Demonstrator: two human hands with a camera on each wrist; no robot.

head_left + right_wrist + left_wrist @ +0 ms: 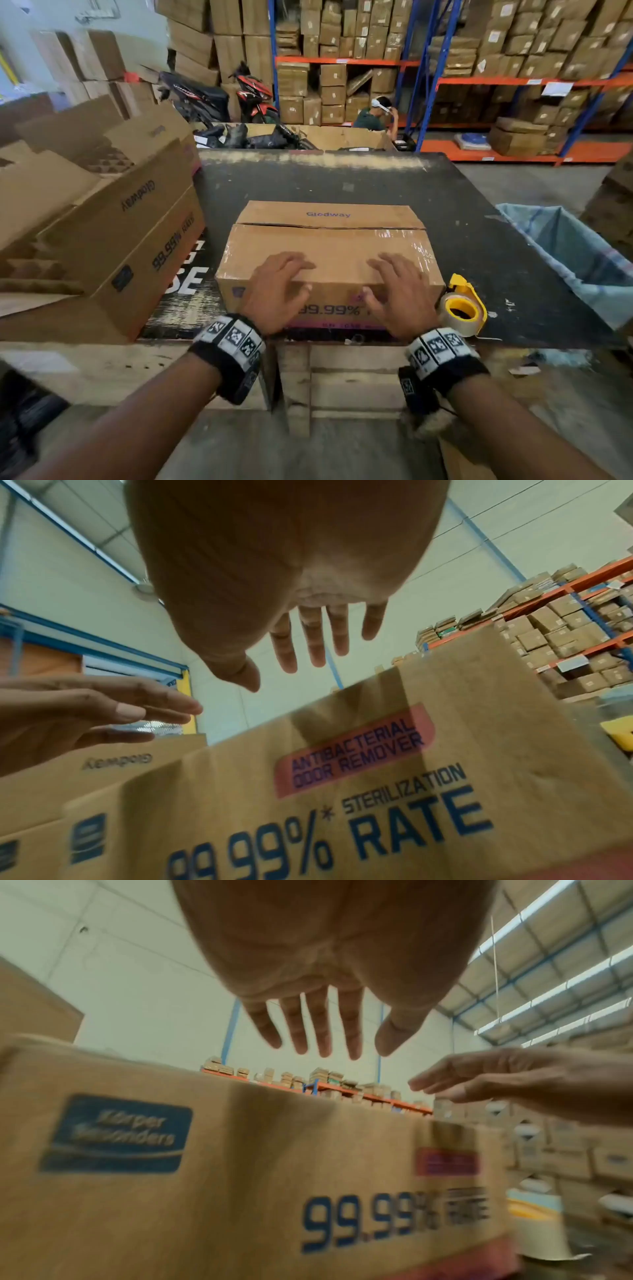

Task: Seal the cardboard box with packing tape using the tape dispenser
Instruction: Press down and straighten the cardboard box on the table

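A brown cardboard box [329, 243] printed "Glodway" and "99.99%" sits on the dark table [462, 212], its top flaps folded down with a seam across the far part. Clear tape shines on its right top. My left hand [277, 291] and right hand [397, 291] hover palm down over the box's near top edge, fingers spread and straight, holding nothing. Both wrist views show a gap between fingers and box [205, 1177] [342, 804]. The yellow tape dispenser [462, 308] with its roll lies on the table just right of the box.
Open cardboard cartons [96, 233] crowd the table's left side. A bin lined with blue plastic [575, 253] stands at the right. Behind the table are a large open carton, parked motorbikes [222, 96], a seated person [375, 116] and racks of boxes.
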